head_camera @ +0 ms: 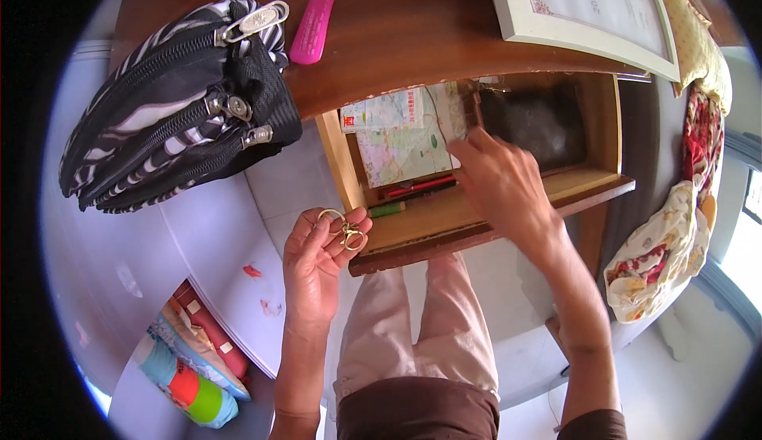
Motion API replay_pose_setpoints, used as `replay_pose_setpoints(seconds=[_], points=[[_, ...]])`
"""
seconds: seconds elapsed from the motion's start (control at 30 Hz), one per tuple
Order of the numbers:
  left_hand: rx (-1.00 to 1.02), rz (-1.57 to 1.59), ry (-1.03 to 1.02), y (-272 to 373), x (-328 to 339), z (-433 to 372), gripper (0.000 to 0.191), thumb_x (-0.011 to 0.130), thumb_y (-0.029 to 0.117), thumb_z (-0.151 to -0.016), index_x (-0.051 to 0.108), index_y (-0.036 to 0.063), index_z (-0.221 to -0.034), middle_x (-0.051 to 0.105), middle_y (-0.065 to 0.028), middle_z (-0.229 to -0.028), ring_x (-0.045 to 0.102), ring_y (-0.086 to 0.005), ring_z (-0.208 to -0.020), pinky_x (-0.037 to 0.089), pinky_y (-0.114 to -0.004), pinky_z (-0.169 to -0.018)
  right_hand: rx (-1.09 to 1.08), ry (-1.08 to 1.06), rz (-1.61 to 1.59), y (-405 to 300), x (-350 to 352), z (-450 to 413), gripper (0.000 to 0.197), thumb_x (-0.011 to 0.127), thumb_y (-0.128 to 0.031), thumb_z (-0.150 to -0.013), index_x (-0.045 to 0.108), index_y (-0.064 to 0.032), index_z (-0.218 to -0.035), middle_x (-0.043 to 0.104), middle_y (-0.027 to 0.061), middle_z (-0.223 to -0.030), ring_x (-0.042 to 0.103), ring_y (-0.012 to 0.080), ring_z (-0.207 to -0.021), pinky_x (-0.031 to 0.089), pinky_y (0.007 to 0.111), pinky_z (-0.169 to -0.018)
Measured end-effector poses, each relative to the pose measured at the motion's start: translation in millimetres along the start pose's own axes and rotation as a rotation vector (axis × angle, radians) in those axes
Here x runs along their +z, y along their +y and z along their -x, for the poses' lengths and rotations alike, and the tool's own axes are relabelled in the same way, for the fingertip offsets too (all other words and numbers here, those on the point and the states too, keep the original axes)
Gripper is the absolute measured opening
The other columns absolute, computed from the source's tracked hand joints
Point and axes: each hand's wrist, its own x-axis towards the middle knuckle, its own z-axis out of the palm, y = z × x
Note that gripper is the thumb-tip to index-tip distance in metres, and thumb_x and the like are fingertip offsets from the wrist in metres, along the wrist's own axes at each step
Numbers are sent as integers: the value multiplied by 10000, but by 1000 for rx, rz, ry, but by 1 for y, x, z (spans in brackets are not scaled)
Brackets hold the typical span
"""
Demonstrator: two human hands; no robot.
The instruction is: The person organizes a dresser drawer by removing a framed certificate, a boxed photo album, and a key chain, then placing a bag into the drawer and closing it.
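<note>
My left hand [318, 261] holds a gold-coloured metal key ring [332, 216] with a smaller ring and clasp between thumb and fingers. It is at the left front corner of a pulled-out wooden drawer [428, 225]. Over the drawer is my right hand [500, 178], slightly blurred, its fingers curled downward. A thin dark cord [437, 118] runs close to those fingertips; whether they grip anything is hidden. Beneath lie a printed map [396, 154], a folded paper bearing writing [381, 111] and a dark leather-like case [536, 124]. A red pen [411, 188] and a green cylinder [386, 209] lie nearer the front.
On the brown desktop [405, 23] are a black-and-white striped zip bag [178, 106], a pink plastic handle [318, 17] and a white-framed sheet [595, 5]. Patterned cloth [661, 255] lies at the right. Rolled bedding [190, 374] sits inside a pale cabinet at lower left.
</note>
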Motion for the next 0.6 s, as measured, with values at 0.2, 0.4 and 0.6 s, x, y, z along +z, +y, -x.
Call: replay_pose_setpoints(seconds=[0.2, 0.4, 0.6], points=[[19, 3, -54, 1, -2, 0, 172, 457, 181, -909, 527, 28, -946, 595, -198, -1039, 590, -297, -970, 477, -364, -853, -335, -230, 402, 16, 53, -40, 909, 749, -281, -624, 232, -221, -1370, 241, 81, -1404, 319, 294, -1244, 326, 451, -976], [64, -16, -55, 2, -7, -2, 201, 440, 189, -906, 548, 27, -957, 588, -216, -1055, 586, -318, -976, 466, -404, -873, -450, -197, 377, 23, 51, -52, 684, 689, -269, -681, 378, -223, -1289, 299, 77, -1378, 358, 310, -1213, 414, 427, -907], [52, -37, -52, 4, -4, -5, 230, 412, 212, -919, 543, 30, -970, 585, -217, -1062, 583, -312, -982, 466, -398, -870, -340, -183, 67, 43, 47, -57, 378, 628, -92, -688, 584, -104, -1063, 516, 86, -1200, 561, 289, -976, 483, 349, -833]])
